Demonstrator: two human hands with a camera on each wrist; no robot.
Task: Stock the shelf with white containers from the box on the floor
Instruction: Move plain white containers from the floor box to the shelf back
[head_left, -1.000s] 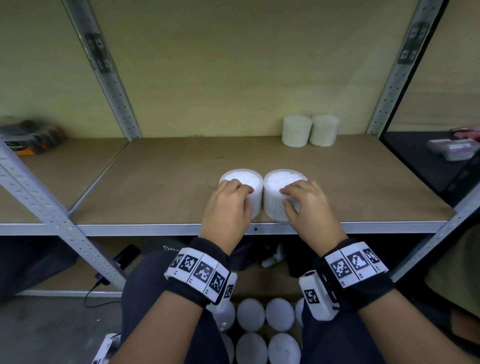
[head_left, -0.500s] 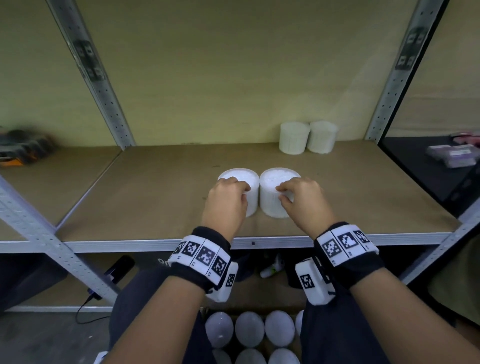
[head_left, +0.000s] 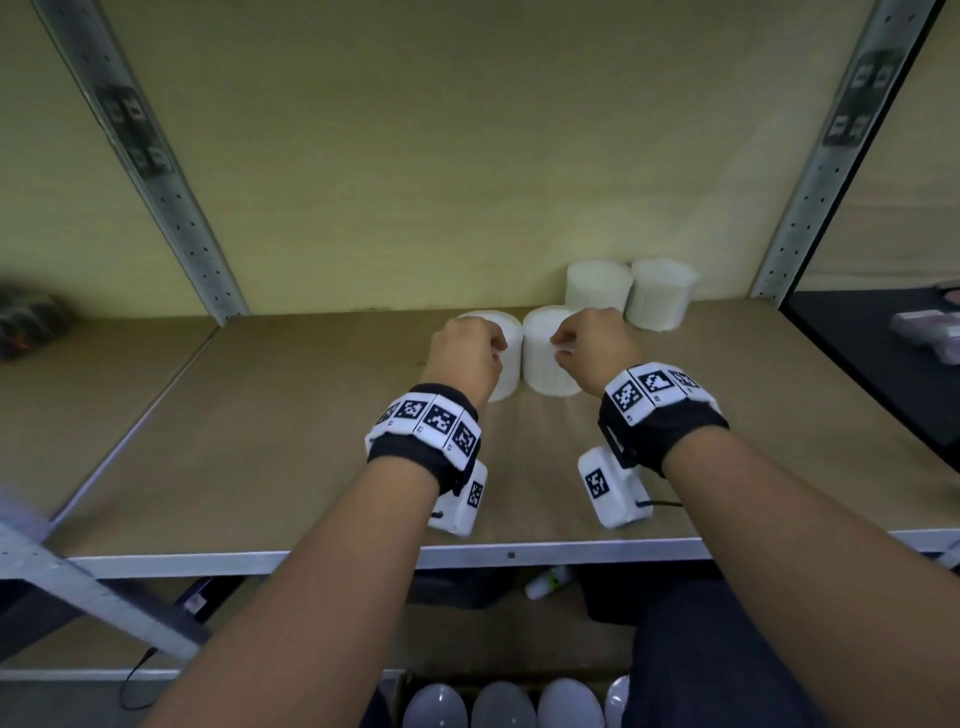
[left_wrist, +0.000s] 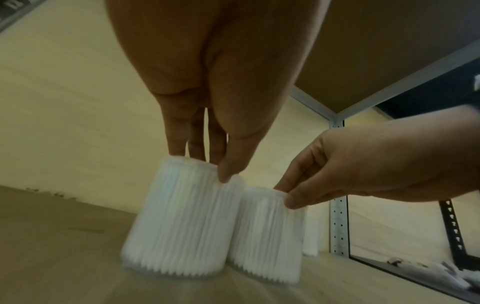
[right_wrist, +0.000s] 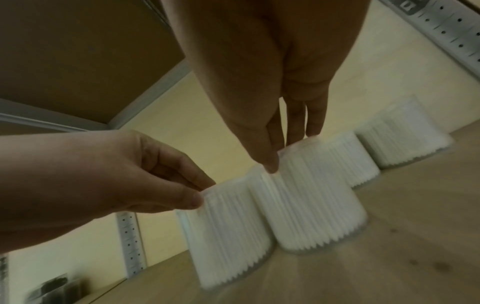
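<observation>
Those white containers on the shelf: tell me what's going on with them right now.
A person is stocking the shelf two at a time. The left hand pinches the top rim of the left container, and the right hand pinches the right container. Both stand upright, side by side on the board, just in front of two more containers near the back wall. Further white containers in the box on the floor wait below.

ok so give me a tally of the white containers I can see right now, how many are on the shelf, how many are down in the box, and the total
White containers on the shelf: 4, namely the one under the left hand, the one under the right hand, and two at the back.
White containers showing in the box on the floor: 4, the rightmost partly hidden.
Total in view: 8
</observation>
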